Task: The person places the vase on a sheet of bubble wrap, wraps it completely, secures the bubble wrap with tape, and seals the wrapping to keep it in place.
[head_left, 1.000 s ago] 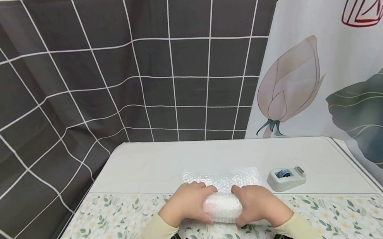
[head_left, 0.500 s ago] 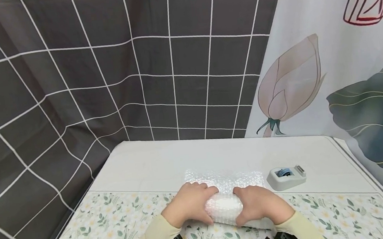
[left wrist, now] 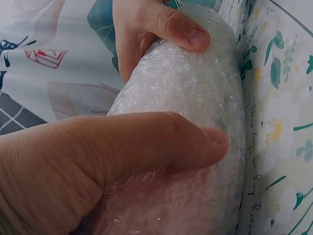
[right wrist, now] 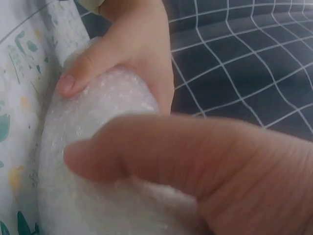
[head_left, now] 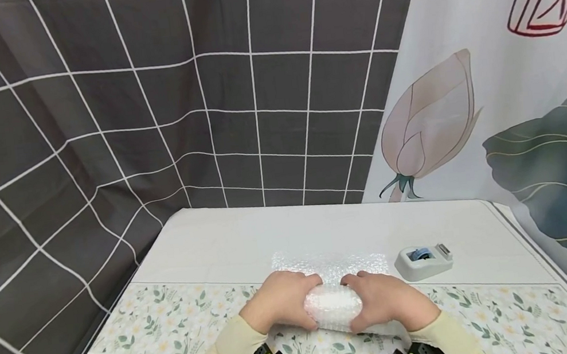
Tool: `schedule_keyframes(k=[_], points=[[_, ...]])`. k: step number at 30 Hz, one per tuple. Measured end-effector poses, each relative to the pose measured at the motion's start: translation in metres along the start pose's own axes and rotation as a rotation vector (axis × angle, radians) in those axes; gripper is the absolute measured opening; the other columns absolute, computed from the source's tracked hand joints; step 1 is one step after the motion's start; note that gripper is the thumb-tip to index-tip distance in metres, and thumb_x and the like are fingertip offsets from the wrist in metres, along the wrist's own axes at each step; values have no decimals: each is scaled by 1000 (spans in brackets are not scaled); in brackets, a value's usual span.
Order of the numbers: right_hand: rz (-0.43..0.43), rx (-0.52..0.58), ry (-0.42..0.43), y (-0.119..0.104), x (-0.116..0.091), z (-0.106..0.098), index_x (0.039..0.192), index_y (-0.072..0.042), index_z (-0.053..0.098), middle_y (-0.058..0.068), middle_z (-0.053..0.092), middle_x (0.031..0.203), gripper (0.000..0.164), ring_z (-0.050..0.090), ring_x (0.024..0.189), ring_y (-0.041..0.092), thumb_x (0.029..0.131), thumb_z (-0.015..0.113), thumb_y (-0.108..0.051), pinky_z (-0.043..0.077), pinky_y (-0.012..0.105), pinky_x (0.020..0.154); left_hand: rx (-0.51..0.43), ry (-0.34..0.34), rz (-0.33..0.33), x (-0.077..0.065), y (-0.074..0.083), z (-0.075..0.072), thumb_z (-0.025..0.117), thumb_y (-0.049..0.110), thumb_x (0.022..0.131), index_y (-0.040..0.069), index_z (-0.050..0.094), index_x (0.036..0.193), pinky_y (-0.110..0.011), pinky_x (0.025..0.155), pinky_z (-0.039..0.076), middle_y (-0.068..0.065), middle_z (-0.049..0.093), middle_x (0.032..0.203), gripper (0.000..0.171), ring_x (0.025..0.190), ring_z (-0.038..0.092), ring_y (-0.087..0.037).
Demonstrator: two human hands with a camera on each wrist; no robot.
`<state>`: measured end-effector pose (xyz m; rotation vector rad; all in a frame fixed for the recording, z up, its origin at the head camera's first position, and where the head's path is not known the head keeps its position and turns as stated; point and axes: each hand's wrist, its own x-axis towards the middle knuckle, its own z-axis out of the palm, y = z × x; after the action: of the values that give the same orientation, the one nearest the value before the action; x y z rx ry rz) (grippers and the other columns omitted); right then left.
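Between my hands lies a roll of bubble wrap (head_left: 334, 305), whitish with a faint pink tint at its left end; whatever is inside cannot be made out. My left hand (head_left: 285, 299) grips the roll's left end, its thumb (left wrist: 166, 139) across the near side in the left wrist view. On the right end, my right hand (head_left: 379, 300) holds on in the same way, thumb (right wrist: 112, 156) pressed over the plastic. A flat stretch of bubble wrap (head_left: 334, 264) spreads on the table beyond the roll. The far fingers are mostly hidden.
A pale tape dispenser (head_left: 424, 263) with a blue core stands to the right beyond my right hand. The white table (head_left: 207, 242) carries a floral strip (head_left: 164, 322). A dark grid curtain (head_left: 232, 130) and a white printed curtain (head_left: 434, 28) hang behind it.
Both hands keep hold of the roll, which has shifted very slightly to the right. The flat bubble wrap moved a little right, then slightly back.
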<state>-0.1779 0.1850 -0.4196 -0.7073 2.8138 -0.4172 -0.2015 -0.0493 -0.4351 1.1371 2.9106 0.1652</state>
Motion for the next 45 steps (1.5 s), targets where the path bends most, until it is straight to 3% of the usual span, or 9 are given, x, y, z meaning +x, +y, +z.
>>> schedule_keyframes(k=[9, 19, 26, 32, 37, 45], points=[[-54, -62, 46, -9, -7, -3, 128, -7, 60, 10, 65, 101, 77, 63, 82, 26, 63, 87, -37, 53, 48, 72, -65, -37, -39, 0, -2, -1, 86, 51, 56, 29, 64, 105, -27, 60, 48, 17, 64, 79, 58, 66, 57, -5], [-70, -194, 116, -14, -8, 2, 130, -8, 60, 7, 66, 101, 94, 63, 85, 27, 49, 94, -41, 53, 48, 80, -136, -120, -108, 1, -5, -2, 86, 55, 57, 30, 62, 100, -28, 66, 48, 19, 61, 78, 55, 66, 55, -6], [-84, -252, 160, -11, -3, 9, 124, -10, 61, 5, 63, 96, 87, 62, 82, 26, 49, 94, -41, 52, 46, 74, -138, -141, -119, 1, -7, -3, 86, 58, 58, 30, 64, 107, -30, 70, 50, 18, 64, 85, 61, 71, 58, -6], [-116, -245, 173, -6, 0, 10, 122, -11, 62, 4, 62, 91, 79, 60, 76, 23, 51, 87, -34, 51, 43, 66, -120, -113, -98, -5, -5, -7, 85, 59, 62, 29, 59, 134, -35, 81, 53, 10, 69, 110, 82, 92, 66, -11], [-124, -206, 167, -4, 4, 12, 117, -13, 63, 2, 66, 88, 78, 60, 72, 21, 46, 86, -36, 51, 41, 62, -52, -48, -43, -10, -3, -6, 87, 57, 61, 30, 57, 138, -35, 83, 52, 8, 67, 112, 87, 97, 63, -12], [-23, -94, 58, 0, 10, 12, 110, -13, 64, -6, 65, 82, 70, 56, 68, 15, 49, 83, -40, 50, 39, 63, 58, -17, 3, -8, 1, -7, 93, 52, 58, 34, 55, 141, -35, 86, 50, 9, 62, 113, 93, 98, 58, -12]])
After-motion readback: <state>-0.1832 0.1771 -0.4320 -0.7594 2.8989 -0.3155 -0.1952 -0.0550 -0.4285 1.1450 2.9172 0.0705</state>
